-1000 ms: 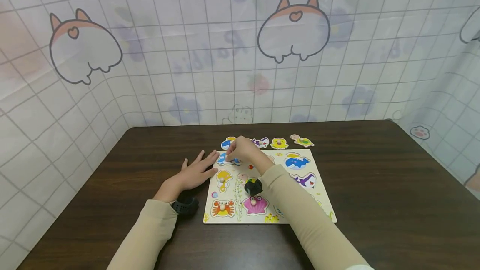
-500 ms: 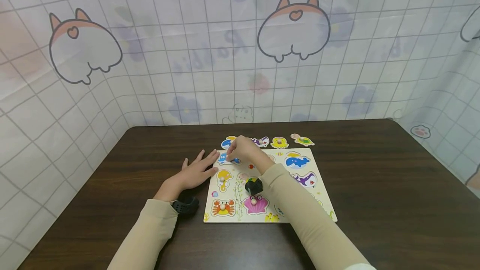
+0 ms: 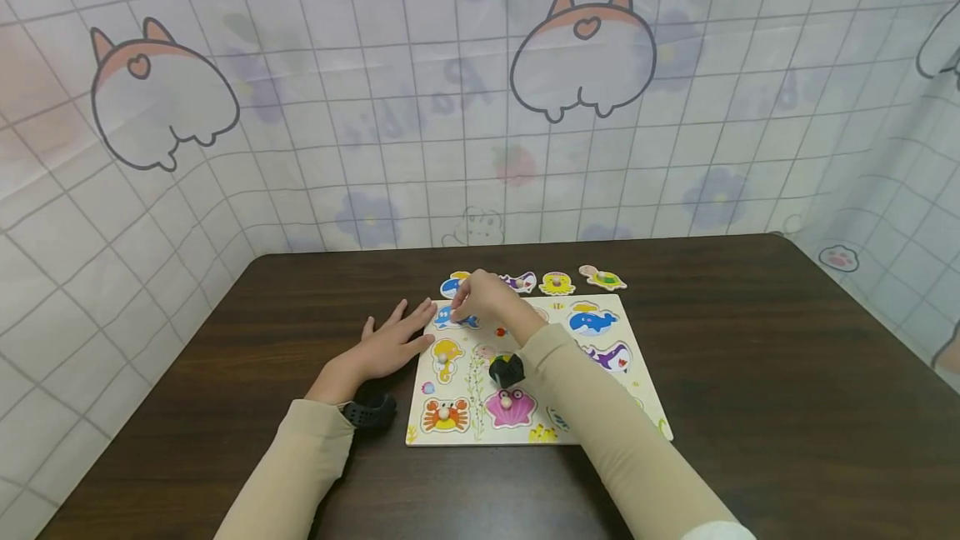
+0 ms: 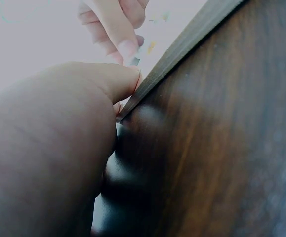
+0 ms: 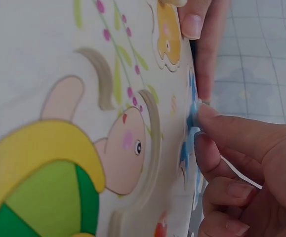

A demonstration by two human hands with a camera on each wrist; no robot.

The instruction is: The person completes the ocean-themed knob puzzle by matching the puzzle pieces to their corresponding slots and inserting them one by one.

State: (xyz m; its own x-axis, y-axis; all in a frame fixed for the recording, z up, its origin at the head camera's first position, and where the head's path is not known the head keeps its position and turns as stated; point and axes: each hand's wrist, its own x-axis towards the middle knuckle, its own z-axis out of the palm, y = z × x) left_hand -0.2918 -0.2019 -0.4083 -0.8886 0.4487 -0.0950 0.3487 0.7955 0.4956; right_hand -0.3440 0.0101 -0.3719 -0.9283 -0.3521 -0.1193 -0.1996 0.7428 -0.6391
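Relative to the puzzle board (image 3: 453, 391), neither hand has moved since the earlier head frames; only the whole head view has shifted slightly.

The blue piece (image 3: 442, 317) lies at the board's far left corner. The right hand (image 3: 487, 297) reaches across the board and pinches this piece between thumb and forefinger, the grip narrow. The fingers hide the grip point; whether the piece sits fully in its recess cannot be told. The left hand (image 3: 386, 348) lies at the board's left edge, fingers spread, thumb against that edge.

Handling: the blue piece appears to be thin, rigid board, likely light and unlikely to bend. Its printed face may be slippery. Take hold at the centre; the seahorse piece (image 3: 446, 361), at the board's left side, and the crab piece (image 3: 445, 415), at its near left corner, both carry a round knob there. Avoid prying at narrow projections, probably the weakest parts. Steady the board at its left edge, as it could slide under side load.

Beyond the board's far edge lie a whale piece (image 3: 452, 287), a purple piece (image 3: 520, 282), a yellow octopus piece (image 3: 557, 283) and a turtle piece (image 3: 603, 278).
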